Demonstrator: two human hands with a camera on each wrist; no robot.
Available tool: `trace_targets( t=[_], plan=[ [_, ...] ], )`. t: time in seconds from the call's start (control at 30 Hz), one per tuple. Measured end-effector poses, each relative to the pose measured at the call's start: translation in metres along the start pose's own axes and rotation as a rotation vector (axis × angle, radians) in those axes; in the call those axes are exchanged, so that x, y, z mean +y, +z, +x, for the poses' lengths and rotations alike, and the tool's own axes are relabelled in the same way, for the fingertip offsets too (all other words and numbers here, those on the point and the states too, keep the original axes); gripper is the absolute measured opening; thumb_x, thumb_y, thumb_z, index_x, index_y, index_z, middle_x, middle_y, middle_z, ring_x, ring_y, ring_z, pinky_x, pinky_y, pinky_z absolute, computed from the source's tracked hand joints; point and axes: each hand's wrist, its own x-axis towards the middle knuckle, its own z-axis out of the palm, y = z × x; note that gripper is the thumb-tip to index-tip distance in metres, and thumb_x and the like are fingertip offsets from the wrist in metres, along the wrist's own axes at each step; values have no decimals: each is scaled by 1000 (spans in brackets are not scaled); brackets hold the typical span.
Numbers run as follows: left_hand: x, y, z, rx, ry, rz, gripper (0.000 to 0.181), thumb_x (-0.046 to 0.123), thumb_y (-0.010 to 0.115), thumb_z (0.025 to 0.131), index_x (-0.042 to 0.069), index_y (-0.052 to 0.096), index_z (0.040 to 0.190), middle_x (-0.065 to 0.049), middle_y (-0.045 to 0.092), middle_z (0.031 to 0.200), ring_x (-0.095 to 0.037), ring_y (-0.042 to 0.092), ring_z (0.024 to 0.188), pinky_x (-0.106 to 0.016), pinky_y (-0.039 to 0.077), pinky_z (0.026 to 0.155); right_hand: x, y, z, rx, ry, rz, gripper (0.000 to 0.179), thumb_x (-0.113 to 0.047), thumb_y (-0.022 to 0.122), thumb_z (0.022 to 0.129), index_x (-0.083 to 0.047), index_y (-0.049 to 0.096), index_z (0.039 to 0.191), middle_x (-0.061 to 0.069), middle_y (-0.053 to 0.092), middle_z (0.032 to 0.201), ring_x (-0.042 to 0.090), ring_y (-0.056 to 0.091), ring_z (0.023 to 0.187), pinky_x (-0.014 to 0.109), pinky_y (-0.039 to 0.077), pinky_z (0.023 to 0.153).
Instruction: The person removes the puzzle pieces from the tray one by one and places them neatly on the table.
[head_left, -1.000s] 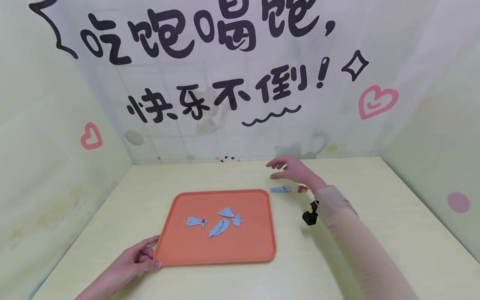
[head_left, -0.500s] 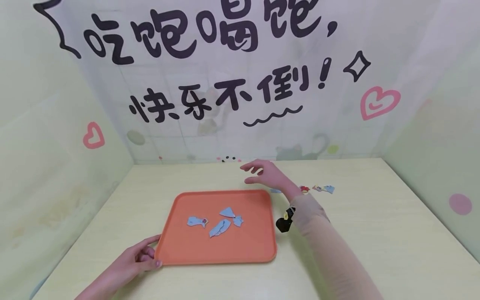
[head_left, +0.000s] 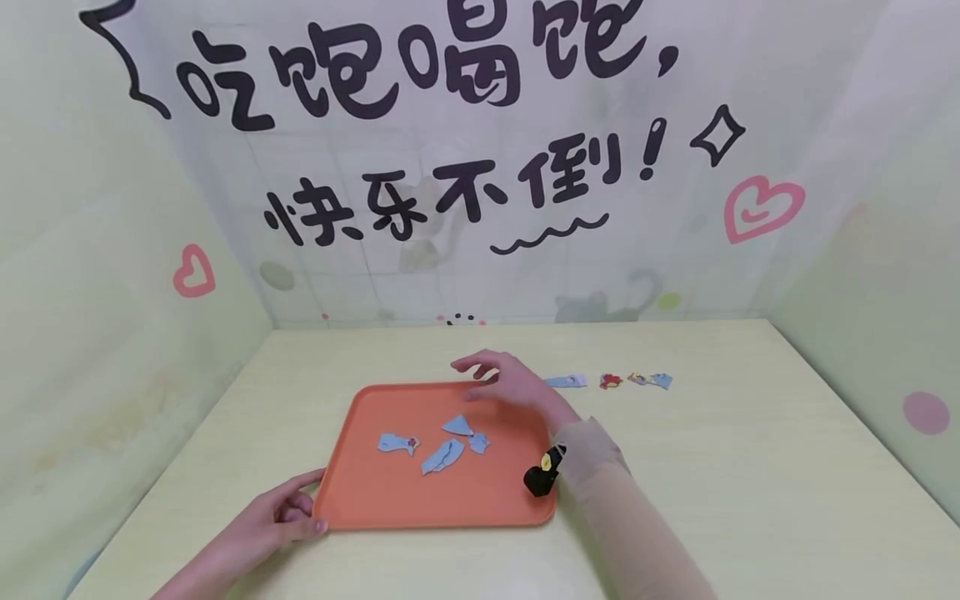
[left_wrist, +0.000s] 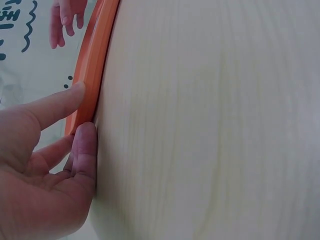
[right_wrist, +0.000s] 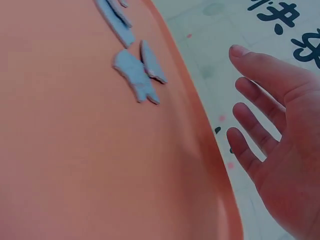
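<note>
Progress, by the look of the layout: partway. On orange-red plastic tray with a raised rim: pale-blue flat piece with a red-marked end, apart at left; pale-blue long pieces, side by side along a wavy seam; pale-blue flat triangle near pale-blue jagged small piece. Seemingly yet to join them, on pale wood-grain table past tray's far-right corner: pale-blue flat strip, red-and-yellow small piece, multicoloured flat piece.

Left hand: thumb and forefinger gripping tray's near-left corner. Right hand: above tray's far edge, fingers loosely bent and apart, holding nothing.

Hidden: tray's far-right corner, behind right hand and wrist; part of right rim, behind black wrist-worn device. Cut off in right wrist view: long pieces. Too small to read: printed details. Hard to judge: fit along the seam.
</note>
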Motion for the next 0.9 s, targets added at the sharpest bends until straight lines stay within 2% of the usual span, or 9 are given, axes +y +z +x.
trace_targets(
  t=[0.2,0.37,0.57,0.9],
  plan=[
    [2,0,1,-4,16,-3,84,18,75,87,-7,27,152,-7,55,102,-5,49,78,-20,42,68,5,10,-4,-83,92,-41,47,-23,74,88,-22,63,133,-3,63,131,19,53,114,35,44,100],
    [1,1,1,4,2,11,84,19,75,87,-6,28,152,-7,56,102,-5,49,79,-20,42,69,4,14,-9,-171,125,-36,46,-23,73,89,-23,62,134,-6,63,132,16,53,118,35,44,102],
    [1,1,3,7,2,6,85,21,77,85,-5,30,152,-8,55,101,-6,51,79,-20,43,69,2,15,-12,-248,132,2,48,-14,72,88,-18,61,135,-3,62,136,18,51,130,30,45,103],
    [1,0,2,5,-4,4,84,20,76,86,-5,29,152,-8,56,101,-7,51,79,-20,43,70,2,18,-9,-288,87,-98,39,-10,73,88,-18,68,126,-2,61,131,16,50,125,33,43,105]
  ],
)
